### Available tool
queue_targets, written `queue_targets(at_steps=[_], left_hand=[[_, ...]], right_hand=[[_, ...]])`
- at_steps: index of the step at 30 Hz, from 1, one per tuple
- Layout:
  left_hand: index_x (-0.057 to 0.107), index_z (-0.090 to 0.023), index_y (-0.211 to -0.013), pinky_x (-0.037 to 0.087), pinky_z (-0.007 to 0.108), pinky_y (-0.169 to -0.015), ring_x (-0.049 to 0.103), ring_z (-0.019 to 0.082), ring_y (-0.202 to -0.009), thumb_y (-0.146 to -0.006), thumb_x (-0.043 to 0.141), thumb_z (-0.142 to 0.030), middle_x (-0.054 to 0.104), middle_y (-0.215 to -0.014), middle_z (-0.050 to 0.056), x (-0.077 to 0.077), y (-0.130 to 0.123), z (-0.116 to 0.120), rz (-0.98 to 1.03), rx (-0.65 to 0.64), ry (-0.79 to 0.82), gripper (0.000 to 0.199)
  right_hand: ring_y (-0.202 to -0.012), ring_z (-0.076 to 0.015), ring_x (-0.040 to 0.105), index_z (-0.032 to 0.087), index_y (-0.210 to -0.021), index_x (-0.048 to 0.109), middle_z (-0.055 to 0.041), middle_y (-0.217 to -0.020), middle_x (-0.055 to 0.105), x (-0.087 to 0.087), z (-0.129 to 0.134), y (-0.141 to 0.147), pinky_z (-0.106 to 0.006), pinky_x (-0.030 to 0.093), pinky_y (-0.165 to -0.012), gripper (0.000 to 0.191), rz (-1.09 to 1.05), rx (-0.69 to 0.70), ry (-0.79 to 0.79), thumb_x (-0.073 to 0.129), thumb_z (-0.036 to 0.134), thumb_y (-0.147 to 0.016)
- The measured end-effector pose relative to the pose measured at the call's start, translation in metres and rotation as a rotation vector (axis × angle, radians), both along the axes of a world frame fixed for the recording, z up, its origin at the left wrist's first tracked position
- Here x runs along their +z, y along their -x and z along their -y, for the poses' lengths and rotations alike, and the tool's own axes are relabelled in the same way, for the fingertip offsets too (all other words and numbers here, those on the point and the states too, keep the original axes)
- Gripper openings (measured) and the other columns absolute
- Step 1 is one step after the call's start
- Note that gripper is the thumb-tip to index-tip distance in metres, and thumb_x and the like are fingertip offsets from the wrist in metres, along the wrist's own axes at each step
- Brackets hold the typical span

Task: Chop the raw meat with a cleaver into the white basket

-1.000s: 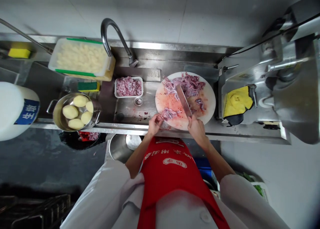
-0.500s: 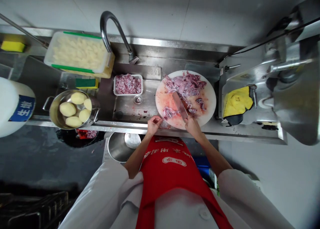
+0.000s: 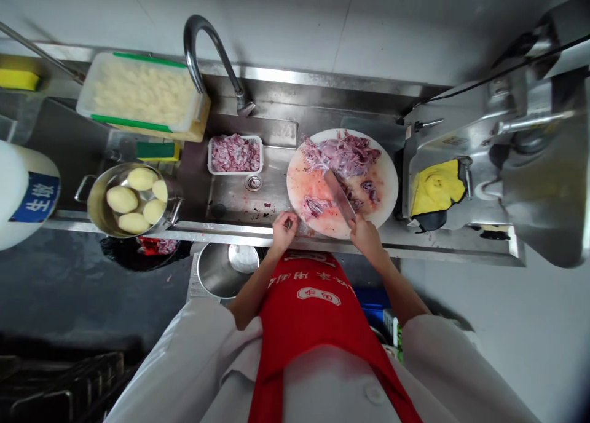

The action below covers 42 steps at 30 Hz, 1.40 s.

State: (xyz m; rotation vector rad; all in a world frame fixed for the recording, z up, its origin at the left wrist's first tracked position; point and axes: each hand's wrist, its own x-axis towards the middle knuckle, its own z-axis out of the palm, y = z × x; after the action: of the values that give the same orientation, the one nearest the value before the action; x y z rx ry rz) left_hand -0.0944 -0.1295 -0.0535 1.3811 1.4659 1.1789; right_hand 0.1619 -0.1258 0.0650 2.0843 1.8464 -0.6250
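Note:
My right hand (image 3: 365,233) grips the handle of a cleaver (image 3: 340,197), whose blade lies slanted over a round white cutting board (image 3: 387,192). A pile of raw, pinkish-purple meat (image 3: 348,154) covers the far part of the board. Smaller meat pieces (image 3: 316,206) lie near the board's left front, and darker scraps (image 3: 370,190) lie right of the blade. My left hand (image 3: 284,227) is closed beside the board's left edge, above the sink's front rim. Something small and dark shows at its fingers, too small to name.
A white basket of cut meat (image 3: 235,172) stands in the sink, under the faucet (image 3: 196,48). Left are a pot (image 3: 104,223) of peeled potatoes and a lidded tub (image 3: 87,100). A metal machine (image 3: 544,189) with a yellow cloth (image 3: 436,189) stands right. Below sits a steel pot (image 3: 209,275).
My left fingers have curled in from a pinch at the small meat pieces and drawn slightly away. My right hand has moved a little to the right with the cleaver.

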Motion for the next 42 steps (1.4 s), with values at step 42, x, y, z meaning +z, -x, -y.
queue_targets(at_steps=[42], left_hand=[[0.071, -0.017, -0.089, 0.055, 0.029, -0.078, 0.066, 0.016, -0.086, -0.093, 0.065, -0.034, 0.068, -0.097, 0.007, -0.015, 0.007, 0.007, 0.002, -0.108, -0.031, 0.019]], right_hand=[[-0.095, -0.0243, 0.067, 0.007, -0.118, 0.057, -0.0188, -0.1, 0.072, 0.005, -0.015, 0.082, -0.028, 0.045, -0.075, 0.028, -0.15, -0.002, 0.035, 0.042, 0.025, -0.102]])
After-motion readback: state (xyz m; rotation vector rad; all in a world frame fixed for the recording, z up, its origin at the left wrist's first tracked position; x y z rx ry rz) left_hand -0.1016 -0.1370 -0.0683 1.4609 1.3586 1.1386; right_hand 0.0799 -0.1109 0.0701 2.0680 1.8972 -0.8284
